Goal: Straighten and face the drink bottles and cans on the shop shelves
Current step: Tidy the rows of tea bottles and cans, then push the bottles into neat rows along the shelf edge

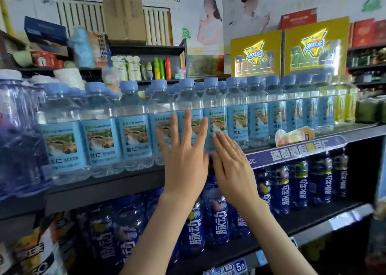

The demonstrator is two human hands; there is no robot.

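A long row of clear water bottles point(100, 128) with blue caps and light-blue labels stands along the upper shelf point(104, 188), labels facing out. My left hand point(183, 155) lies flat, fingers spread, against the labels of two bottles near the middle of the row. Just right of it, my right hand point(231, 168) is flat too, its fingertips touching the neighbouring bottle point(215, 116). Neither hand grips anything. On the shelf below stand dark-blue drink bottles point(298, 182); my forearms hide some of them.
Yellow-green bottles point(342, 103) end the upper row on the right. A small packet point(294, 135) lies at the shelf's front edge above a blue price strip point(296, 151). Yellow display boxes point(257, 55) stand behind. Larger purple-tinted bottles point(16, 132) crowd the left.
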